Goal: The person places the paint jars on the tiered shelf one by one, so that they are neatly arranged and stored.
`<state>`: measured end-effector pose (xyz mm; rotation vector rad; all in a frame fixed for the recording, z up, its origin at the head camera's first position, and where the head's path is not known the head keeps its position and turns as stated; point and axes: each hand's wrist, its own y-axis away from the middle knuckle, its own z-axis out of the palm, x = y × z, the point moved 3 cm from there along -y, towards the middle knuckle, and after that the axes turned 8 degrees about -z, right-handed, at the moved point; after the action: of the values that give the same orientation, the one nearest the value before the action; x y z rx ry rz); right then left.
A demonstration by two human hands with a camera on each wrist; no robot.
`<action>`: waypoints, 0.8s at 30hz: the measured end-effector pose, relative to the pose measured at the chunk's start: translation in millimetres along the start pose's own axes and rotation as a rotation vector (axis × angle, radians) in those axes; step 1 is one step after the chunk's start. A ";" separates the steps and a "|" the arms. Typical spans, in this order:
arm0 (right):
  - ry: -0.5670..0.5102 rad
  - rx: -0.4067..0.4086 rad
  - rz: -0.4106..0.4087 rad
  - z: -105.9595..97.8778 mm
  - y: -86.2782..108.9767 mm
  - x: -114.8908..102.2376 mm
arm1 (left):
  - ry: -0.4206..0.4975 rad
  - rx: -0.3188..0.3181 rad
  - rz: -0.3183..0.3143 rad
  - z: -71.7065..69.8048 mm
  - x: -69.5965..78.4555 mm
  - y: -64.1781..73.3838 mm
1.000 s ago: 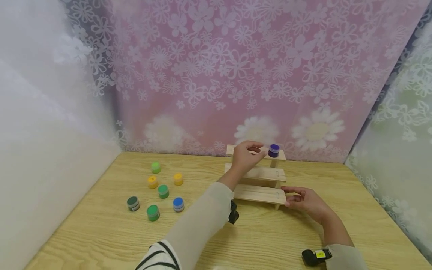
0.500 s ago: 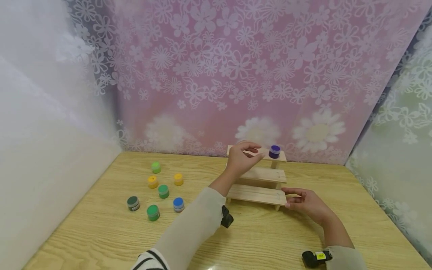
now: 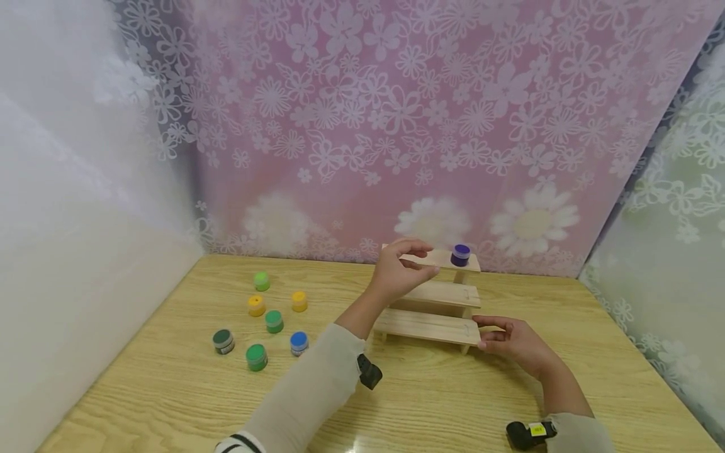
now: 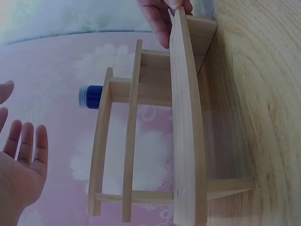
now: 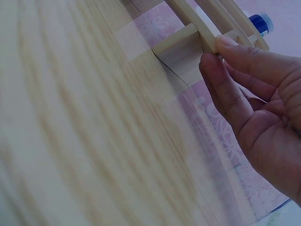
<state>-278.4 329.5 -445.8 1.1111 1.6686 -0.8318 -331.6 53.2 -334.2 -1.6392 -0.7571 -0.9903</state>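
A three-tier wooden stand [image 3: 427,326] rises in steps on the table. One small paint jar with a purple lid [image 3: 460,255] sits on the right end of its top tier; the left wrist view shows this jar [image 4: 94,97] too. My left hand [image 3: 396,270] hovers in front of the stand's left part, fingers loosely bent and nothing between them. With thumb and fingers, my right hand [image 3: 518,343] pinches the right end of the lowest tier. The right wrist view shows the thumb [image 5: 230,43] on that tier's edge.
Several paint jars stand on the left of the table: light green [image 3: 262,281], yellow [image 3: 257,306], orange-yellow [image 3: 299,301], green [image 3: 274,321], dark green [image 3: 223,341] and blue [image 3: 299,343]. A flowered pink curtain [image 3: 340,126] hangs right behind the stand.
My left hand has drawn back leftward from the purple-lidded jar, which stays on the top tier. The right hand keeps its place on the lowest tier.
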 end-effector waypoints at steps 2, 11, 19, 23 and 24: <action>-0.003 -0.001 -0.007 -0.1 -0.4 0.0 | -0.010 -0.031 -0.013 -2.9 1.3 2.4; -0.011 -0.006 -0.003 1.1 0.4 -1.5 | -0.017 -0.108 -0.004 -16.4 6.1 16.2; -0.016 -0.017 -0.013 1.9 1.7 -2.6 | -0.012 -0.131 0.001 -28.9 5.8 26.5; -0.017 -0.013 -0.012 1.4 1.8 -2.5 | -0.005 -0.129 0.013 -35.6 4.6 31.1; -0.016 -0.011 -0.012 1.3 1.9 -2.6 | -0.005 -0.129 0.016 -37.1 4.0 32.0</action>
<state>-275.9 328.3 -443.8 1.0847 1.6667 -0.8359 -311.2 8.8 -339.9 -1.7562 -0.6941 -1.0423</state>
